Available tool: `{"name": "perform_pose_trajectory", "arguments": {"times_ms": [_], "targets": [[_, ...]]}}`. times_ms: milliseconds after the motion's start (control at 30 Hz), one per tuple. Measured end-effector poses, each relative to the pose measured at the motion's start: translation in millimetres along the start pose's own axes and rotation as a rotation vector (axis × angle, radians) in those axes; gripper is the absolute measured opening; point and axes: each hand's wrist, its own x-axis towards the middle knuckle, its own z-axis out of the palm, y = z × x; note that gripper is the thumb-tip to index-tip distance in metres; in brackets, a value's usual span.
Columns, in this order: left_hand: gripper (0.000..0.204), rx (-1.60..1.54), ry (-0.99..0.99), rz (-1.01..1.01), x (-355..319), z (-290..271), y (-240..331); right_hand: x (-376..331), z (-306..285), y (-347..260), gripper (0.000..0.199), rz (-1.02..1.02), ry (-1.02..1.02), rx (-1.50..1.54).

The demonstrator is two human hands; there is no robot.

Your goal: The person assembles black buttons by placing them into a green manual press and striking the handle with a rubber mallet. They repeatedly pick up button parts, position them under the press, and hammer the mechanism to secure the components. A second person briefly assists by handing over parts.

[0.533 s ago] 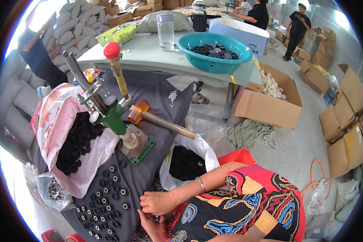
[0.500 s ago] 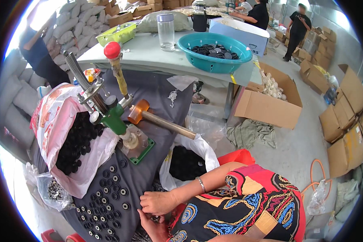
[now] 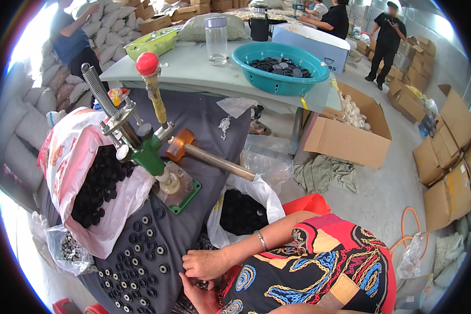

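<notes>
My right hand (image 3: 206, 263), with a bracelet on its wrist, lies knuckles up at the near edge of the dark cloth (image 3: 193, 112), fingers curled. Just under it my left hand (image 3: 200, 297) is turned palm up and cupped, with a few small dark pieces showing between the two hands. Several black rings (image 3: 141, 256) lie in rows on the cloth to the left of my hands. Behind them stands a green hand press (image 3: 149, 154) with a red-knobbed lever. A mallet with an orange head (image 3: 180, 145) lies next to it.
A pink-and-white sack of black parts (image 3: 97, 183) lies at the left, and a white bag of them (image 3: 240, 212) sits by my right forearm. Behind are a teal basin (image 3: 280, 78), a clear jar (image 3: 216, 39), open cardboard boxes (image 3: 345, 138) and people at the back.
</notes>
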Motion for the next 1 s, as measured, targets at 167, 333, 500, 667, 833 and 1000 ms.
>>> {"name": "perform_pose_trajectory", "arguments": {"times_ms": [167,333,500,667,833,1000], "targets": [[0.039,0.005,-0.057,0.029,-3,9,3,1,1,0,0.011,0.001,0.018,-0.002],[0.038,0.003,0.005,0.034,-6,13,2,1,0,-1,0.011,0.002,0.014,0.013],[0.038,-0.005,-0.01,0.027,-6,13,3,1,0,-1,0.011,0.004,0.011,0.02],[0.038,0.001,0.078,0.019,-2,3,-1,1,0,-2,0.011,0.012,0.001,0.029],[0.039,-0.011,-0.038,0.025,-5,10,2,0,1,0,0.011,0.009,0.005,0.035],[0.04,-0.011,-0.034,0.024,-6,11,3,0,0,0,0.011,0.005,0.002,0.024]]}}
